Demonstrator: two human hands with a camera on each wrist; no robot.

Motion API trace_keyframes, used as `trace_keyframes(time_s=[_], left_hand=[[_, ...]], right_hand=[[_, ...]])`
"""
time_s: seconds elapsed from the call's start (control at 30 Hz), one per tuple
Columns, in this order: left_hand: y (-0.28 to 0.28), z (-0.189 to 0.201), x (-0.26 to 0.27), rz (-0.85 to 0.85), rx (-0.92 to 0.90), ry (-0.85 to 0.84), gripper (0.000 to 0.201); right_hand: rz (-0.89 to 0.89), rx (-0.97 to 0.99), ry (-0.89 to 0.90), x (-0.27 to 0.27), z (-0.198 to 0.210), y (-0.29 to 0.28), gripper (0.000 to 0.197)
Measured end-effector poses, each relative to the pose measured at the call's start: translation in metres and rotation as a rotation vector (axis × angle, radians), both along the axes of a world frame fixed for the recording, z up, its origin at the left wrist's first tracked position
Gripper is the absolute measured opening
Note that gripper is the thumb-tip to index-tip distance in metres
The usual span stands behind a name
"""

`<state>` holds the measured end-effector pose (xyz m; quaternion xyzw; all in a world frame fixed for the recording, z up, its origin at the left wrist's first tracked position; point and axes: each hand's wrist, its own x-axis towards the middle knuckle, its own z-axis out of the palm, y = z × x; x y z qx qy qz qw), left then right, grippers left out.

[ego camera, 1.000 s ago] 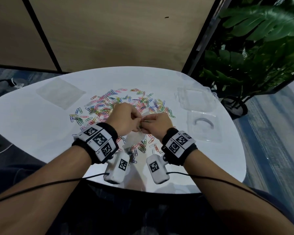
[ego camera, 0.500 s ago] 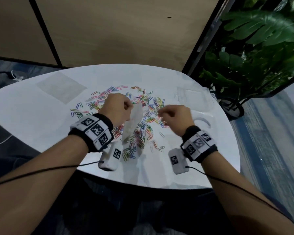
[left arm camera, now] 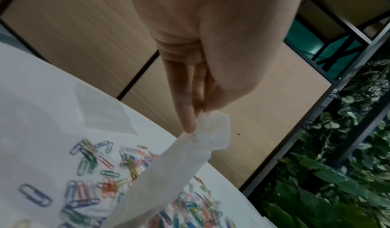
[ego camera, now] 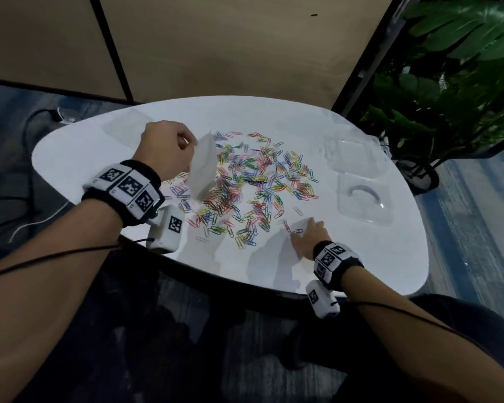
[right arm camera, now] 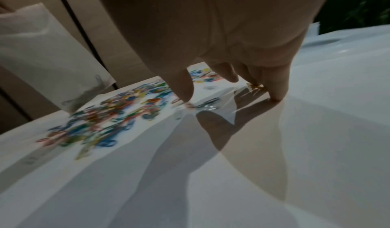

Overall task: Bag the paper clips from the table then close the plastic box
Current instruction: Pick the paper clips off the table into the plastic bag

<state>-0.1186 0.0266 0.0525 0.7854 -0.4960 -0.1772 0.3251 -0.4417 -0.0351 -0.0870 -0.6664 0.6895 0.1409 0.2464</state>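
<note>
My left hand [ego camera: 166, 149] is raised over the far-left edge of the paper clips [ego camera: 245, 184], pinching the top of the clear plastic bag [ego camera: 202, 167] between thumb and fingers; in the left wrist view the bag [left arm camera: 168, 173] is bunched at my fingertips [left arm camera: 187, 119] and hangs down toward the desk [ego camera: 361, 271]. The bag's lower end sits just above the clips, with a few clips faintly visible inside its bottom corner in the right wrist view [right arm camera: 84, 94]. My right hand [ego camera: 309, 237] is low on the near-right side of the clip pile, fingers spread and reaching down, with fingertips [right arm camera: 276, 96] touching the desk surface by a couple of stray clips [ego camera: 291, 228]. Can't tell if it actually has a clip pinched; nothing clearly gripped. Most clips are spread loose in a multicoloured pile at the desk centre. The plastic box [ego camera: 364, 199] lies open to the right of the pile, its two clear halves flat on the desk, the lid half [ego camera: 352, 152] farther from me. A second flat clear bag [left arm camera: 103, 108] lies on the desk to the far left of the pile. A plant [ego camera: 448, 82] stands beyond the box side of the desk.
</note>
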Motion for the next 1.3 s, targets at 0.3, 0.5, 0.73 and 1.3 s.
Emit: trace_keyframes(time_s=[0.3, 0.5, 0.73, 1.3], left_hand=[[0.045, -0.004, 0.045, 0.053, 0.141, -0.13, 0.013], [0.039, -0.013, 0.04, -0.027, 0.29, -0.104, 0.016], [0.025, -0.018, 0.018, -0.113, 0.404, -0.001, 0.015], [0.015, -0.034, -0.009, -0.123, 0.254, 0.17, 0.023]], right_hand=[[0.319, -0.008, 0.0, 0.093, 0.0, 0.027, 0.076], [0.664, -0.214, 0.176, 0.106, 0.016, 0.023, 0.029], [0.397, -0.244, -0.074, 0.093, 0.017, -0.012, 0.021], [-0.44, 0.355, -1.316, 0.17, 0.082, 0.012, 0.013]])
